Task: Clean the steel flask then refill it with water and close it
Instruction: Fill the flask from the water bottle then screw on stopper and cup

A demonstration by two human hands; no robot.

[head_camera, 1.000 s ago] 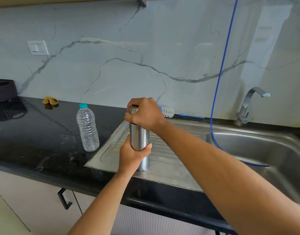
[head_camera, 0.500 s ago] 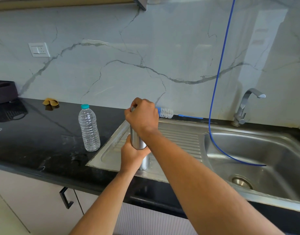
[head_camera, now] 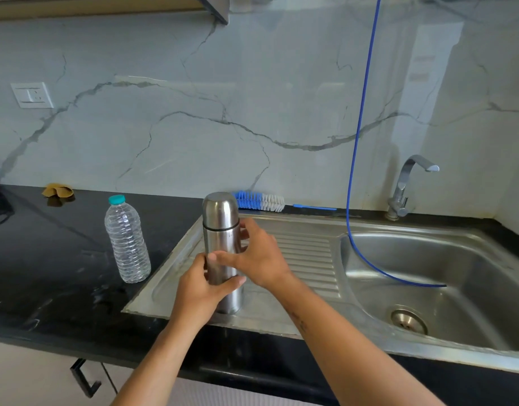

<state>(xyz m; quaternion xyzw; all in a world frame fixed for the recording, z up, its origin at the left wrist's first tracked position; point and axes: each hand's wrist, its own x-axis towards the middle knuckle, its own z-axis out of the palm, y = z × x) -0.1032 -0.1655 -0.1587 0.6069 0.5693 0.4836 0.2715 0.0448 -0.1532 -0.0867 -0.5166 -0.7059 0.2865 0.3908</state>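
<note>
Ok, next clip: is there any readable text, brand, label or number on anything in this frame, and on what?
None can be read.
Tall steel flask, held by both hands: plain metal, no marking visible.
Clear plastic water bottle with teal cap: no label.
White wall switch plate: no print legible.
Blue and white bottle brush: no lettering visible.
Faint rectangular reflections on the marble wall: too blurred to tell whether they hold text.

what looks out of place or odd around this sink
Only the thin blue hose: it hangs down the marble wall and trails loose into the steel sink basin, apart from the tap. The capped steel flask stands upright on the drainboard; no spill shows.
</note>
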